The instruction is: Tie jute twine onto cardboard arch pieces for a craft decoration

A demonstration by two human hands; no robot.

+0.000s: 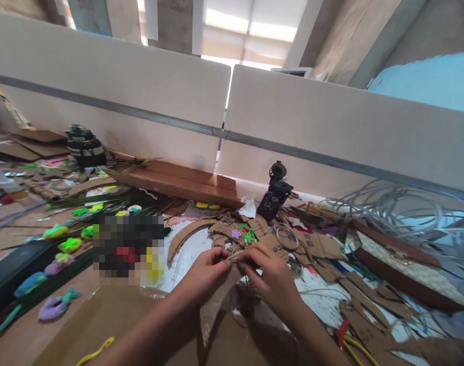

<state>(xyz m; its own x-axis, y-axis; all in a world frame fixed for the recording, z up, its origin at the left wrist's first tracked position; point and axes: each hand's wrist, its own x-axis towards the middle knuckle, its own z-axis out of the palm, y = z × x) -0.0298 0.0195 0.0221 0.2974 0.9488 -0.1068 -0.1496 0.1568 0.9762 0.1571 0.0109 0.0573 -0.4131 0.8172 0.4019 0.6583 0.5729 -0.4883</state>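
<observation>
My left hand (pixel 209 269) and my right hand (pixel 270 274) come together at the middle, low in the head view. Fingertips of both are pinched on a cardboard piece (pixel 216 300) that looks wrapped or edged with brown twine; it hangs down below them. My fingers cover part of it, and its full shape is hard to make out. Just beyond my hands lie a curved, twine-covered cardboard piece (pixel 224 234), a small purple flower (pixel 236 233) and green flowers (pixel 249 234). A thin strand (pixel 323 292) trails to the right of my right hand.
A black flip-lid bottle (pixel 274 198) stands beyond my hands. Behind is a long cardboard tray (pixel 178 184) against a white partition (pixel 331 122). Cardboard scraps (pixel 369 300), a brown handbag (pixel 402 264) and clear tubing (pixel 418 208) crowd the right. Fuzzy flowers (pixel 69 245) lie left.
</observation>
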